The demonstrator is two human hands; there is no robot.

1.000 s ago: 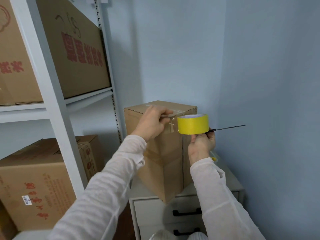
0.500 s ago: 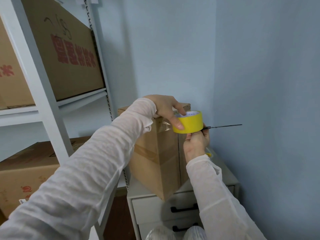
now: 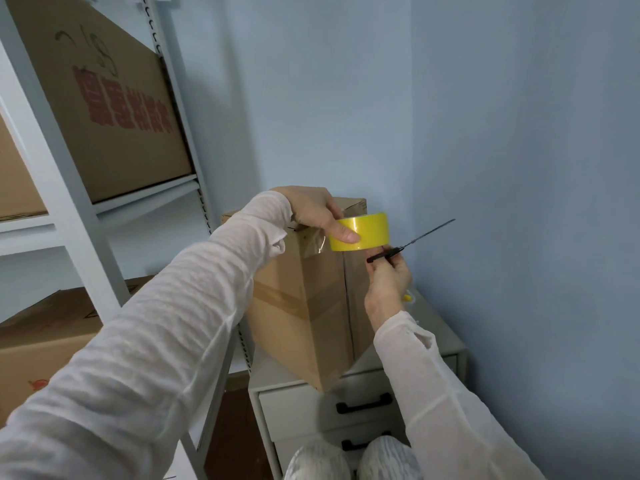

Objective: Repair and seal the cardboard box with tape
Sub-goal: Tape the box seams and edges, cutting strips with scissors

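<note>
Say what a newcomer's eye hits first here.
The bright yellow tape roll at centre, gripped by the left hand at the upper corner of the cardboard box, which stands on a white drawer unit. Just right of it, the right hand holds a thin black blade that points up towards the blue wall.

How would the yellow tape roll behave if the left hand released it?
The tape roll is round: on edge it would probably roll. The left hand alone holds it, so likely light. Its strip on the box may tether it.
</note>
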